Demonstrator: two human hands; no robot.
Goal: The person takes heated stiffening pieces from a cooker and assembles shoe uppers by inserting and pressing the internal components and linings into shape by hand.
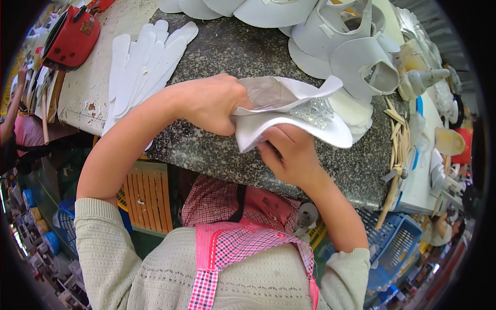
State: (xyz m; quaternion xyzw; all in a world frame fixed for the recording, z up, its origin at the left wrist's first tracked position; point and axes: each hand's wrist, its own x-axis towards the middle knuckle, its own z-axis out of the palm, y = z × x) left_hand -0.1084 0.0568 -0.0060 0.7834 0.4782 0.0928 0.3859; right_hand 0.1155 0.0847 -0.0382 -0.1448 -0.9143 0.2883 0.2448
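Above the front part of the dark speckled worktop (217, 150), both hands hold a white shoe upper (279, 121), its grey lining facing up. My left hand (217, 106) is closed on its left end, the fingertips hidden inside the fold. The near edge is pinched by my right hand (292, 155), thumb below and fingers curled against the white material. A shiny, crinkled clear patch (315, 111) shows within the opening. Flat white insole-shaped pieces (142, 72) lie fanned out beyond my left forearm.
More white shoe uppers (356, 57) are piled at the far right. A brush with pale bristles or strips (398, 134) lies along the right edge, near a dirty glue-coated container (413, 77). A red container (72, 39) stands far left; a blue basket (392, 248) sits below right.
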